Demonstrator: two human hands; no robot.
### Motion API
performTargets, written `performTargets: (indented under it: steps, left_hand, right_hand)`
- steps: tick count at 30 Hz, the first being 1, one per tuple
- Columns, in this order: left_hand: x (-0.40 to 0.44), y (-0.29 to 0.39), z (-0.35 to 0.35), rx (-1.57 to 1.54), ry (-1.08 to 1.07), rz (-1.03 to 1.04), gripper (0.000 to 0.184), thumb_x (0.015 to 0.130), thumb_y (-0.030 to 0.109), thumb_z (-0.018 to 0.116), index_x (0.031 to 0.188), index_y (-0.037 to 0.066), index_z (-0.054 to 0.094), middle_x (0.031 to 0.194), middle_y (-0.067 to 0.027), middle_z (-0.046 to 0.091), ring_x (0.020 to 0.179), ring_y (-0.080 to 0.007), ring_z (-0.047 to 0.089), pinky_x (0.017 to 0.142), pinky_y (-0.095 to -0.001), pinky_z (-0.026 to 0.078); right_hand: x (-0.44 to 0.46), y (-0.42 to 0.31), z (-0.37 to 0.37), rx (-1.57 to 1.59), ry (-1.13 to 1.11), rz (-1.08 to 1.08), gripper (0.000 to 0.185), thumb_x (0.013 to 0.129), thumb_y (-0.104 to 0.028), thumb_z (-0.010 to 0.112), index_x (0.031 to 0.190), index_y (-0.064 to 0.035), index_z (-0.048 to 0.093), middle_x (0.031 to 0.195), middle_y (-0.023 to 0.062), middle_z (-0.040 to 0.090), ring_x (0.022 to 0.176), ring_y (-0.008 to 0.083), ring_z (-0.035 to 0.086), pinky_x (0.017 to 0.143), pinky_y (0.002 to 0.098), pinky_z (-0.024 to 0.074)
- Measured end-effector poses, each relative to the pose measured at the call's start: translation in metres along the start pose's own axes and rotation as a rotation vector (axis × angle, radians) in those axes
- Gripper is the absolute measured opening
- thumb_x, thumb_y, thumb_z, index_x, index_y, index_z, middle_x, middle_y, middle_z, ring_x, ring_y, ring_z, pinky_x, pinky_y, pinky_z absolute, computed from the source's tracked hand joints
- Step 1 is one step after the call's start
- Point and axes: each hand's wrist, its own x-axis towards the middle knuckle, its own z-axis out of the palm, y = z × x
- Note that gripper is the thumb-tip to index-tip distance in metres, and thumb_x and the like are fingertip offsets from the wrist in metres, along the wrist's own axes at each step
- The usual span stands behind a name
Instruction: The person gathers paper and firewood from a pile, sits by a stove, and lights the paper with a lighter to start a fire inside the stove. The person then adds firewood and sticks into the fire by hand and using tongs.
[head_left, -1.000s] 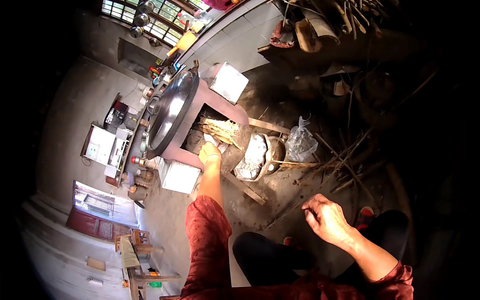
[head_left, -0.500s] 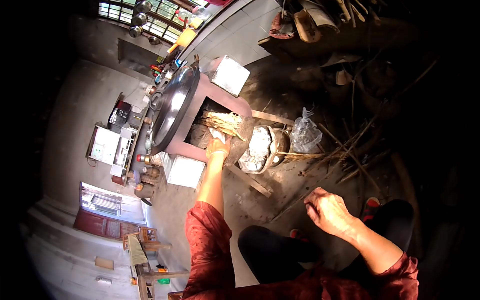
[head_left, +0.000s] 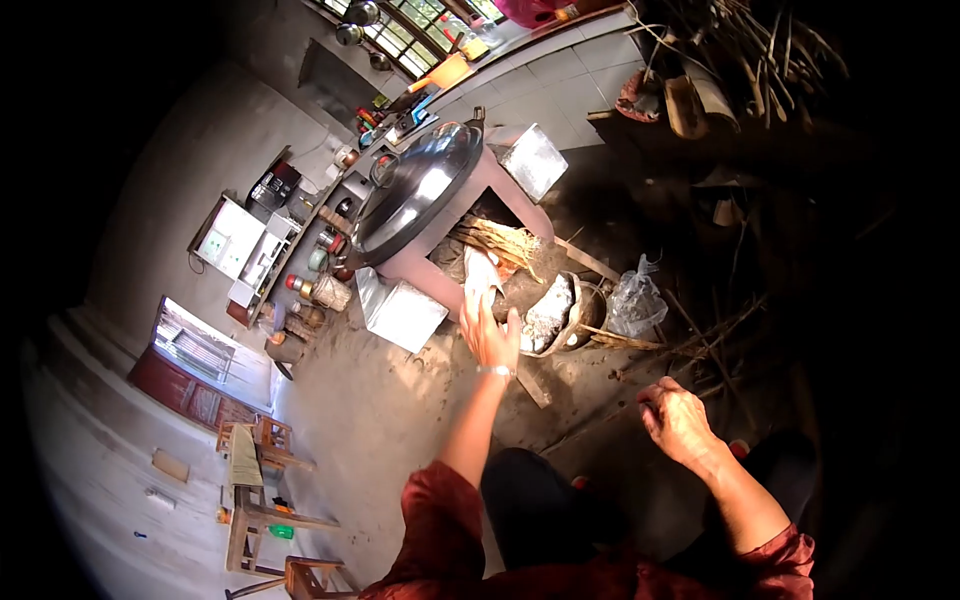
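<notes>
Just outside the mouth of the pink stove (head_left: 520, 195), my left hand (head_left: 488, 335) has its fingers stretched out, their tips by a pale sheet of paper (head_left: 482, 272). The paper lies partly inside the opening, beside a bundle of dry sticks (head_left: 497, 240). A small orange glow shows next to the paper. My right hand (head_left: 680, 422) is curled over the floor near my knee, and whatever its fingers hold, if anything, is hidden. A large dark wok with a shiny lid (head_left: 425, 185) sits on top of the stove.
A basin of ash (head_left: 550, 315) and a clear plastic bag (head_left: 636, 300) stand right of the stove. Thin branches (head_left: 715, 335) lie on the floor. Firewood (head_left: 755, 50) is piled at the upper right. A wooden bench (head_left: 245, 520) stands at the lower left.
My left hand has drawn back from the stove opening and its fingers have spread off the paper. The orange glow now shows. The view has turned, shifting the stove to the right.
</notes>
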Motion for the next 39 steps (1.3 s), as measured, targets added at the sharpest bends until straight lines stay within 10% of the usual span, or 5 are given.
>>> performTargets:
  steps: [10,20,29,31,39]
  left_hand:
    - [-0.128,-0.044,0.020,-0.260,-0.307,0.060,0.022,0.062,0.004,0.056,0.083,0.007,0.062,0.088,-0.0131,0.058,0.087,-0.0299,0.054,0.078,-0.0401,0.043]
    - [-0.143,-0.053,0.028,-0.333,-0.629,-0.086,0.024,0.071,0.009,0.060,0.095,0.006,0.062,0.101,-0.0137,0.058,0.098,-0.0311,0.053,0.087,-0.0395,0.041]
    - [-0.146,-0.055,0.038,-0.394,-0.756,-0.208,0.026,0.071,0.009,0.062,0.097,0.006,0.062,0.101,-0.0133,0.058,0.095,-0.0278,0.055,0.084,-0.0363,0.044]
    - [-0.145,-0.049,0.037,-0.374,-0.736,-0.203,0.026,0.071,0.010,0.062,0.098,0.006,0.063,0.100,-0.0141,0.058,0.094,-0.0277,0.055,0.083,-0.0369,0.044]
    - [-0.130,-0.026,-0.002,-0.364,-0.729,-0.476,0.022,0.072,0.014,0.062,0.094,0.010,0.065,0.089,-0.0132,0.064,0.078,-0.0267,0.062,0.071,-0.0360,0.050]
  right_hand:
    - [-0.015,-0.016,-0.087,0.042,0.385,-0.191,0.015,0.080,-0.008,0.055,0.093,-0.0018,0.057,0.092,0.0150,0.055,0.082,0.0328,0.055,0.071,0.0371,0.0456]
    - [-0.325,0.178,-0.156,-0.613,0.259,1.154,0.019,0.073,-0.011,0.058,0.090,-0.0037,0.062,0.098,0.0163,0.059,0.095,0.0341,0.054,0.078,0.0430,0.0458]
    - [-0.334,0.113,-0.232,-0.888,1.018,0.761,0.037,0.080,-0.009,0.048,0.116,-0.0051,0.052,0.117,0.0156,0.053,0.108,0.0320,0.049,0.098,0.0411,0.0341]
    - [-0.381,0.161,-0.279,-1.842,0.393,0.742,0.035,0.083,-0.012,0.047,0.116,-0.0038,0.052,0.115,0.0154,0.054,0.106,0.0296,0.051,0.096,0.0397,0.0366]
    - [-0.399,0.169,-0.344,-1.970,0.164,0.429,0.015,0.080,-0.021,0.055,0.083,-0.0074,0.060,0.077,0.0074,0.059,0.066,0.0181,0.055,0.061,0.0309,0.0452]
